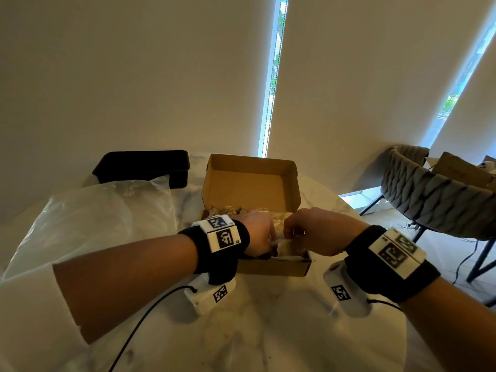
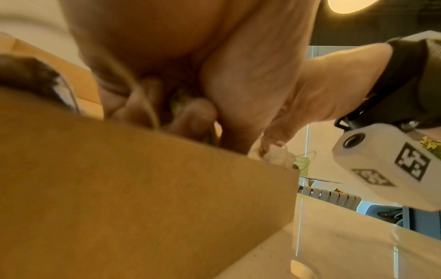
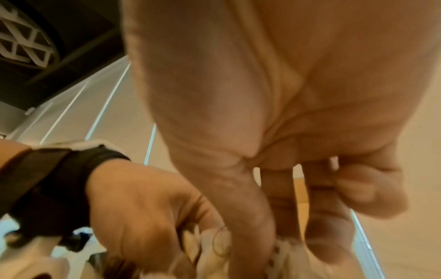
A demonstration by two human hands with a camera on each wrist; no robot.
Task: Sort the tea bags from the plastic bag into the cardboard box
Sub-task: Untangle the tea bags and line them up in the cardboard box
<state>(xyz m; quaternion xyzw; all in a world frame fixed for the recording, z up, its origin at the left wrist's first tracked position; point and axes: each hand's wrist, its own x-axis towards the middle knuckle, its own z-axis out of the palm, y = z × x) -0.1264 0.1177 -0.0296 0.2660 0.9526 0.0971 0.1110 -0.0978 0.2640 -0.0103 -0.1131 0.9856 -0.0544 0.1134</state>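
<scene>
The open cardboard box (image 1: 252,181) stands mid-table with its lid raised. Pale tea bags (image 1: 228,210) lie along its far side. Both hands reach into the near end. My left hand (image 1: 268,237) curls its fingers round a clump of tea bags (image 1: 285,248), and my right hand (image 1: 292,233) pinches the same clump from the other side. In the right wrist view the right thumb and fingers (image 3: 317,217) close on white tea bags (image 3: 210,247) next to the left hand (image 3: 143,198). The left wrist view shows the box wall (image 2: 143,188) and a tea bag (image 2: 279,156) under the right hand. The clear plastic bag (image 1: 102,213) lies left of the box.
A black tray (image 1: 142,167) sits behind the plastic bag at the back left. A grey woven chair (image 1: 434,200) stands off the table's right edge. The pale marble table (image 1: 268,331) stretches towards me, with thin black cables running off both wrists.
</scene>
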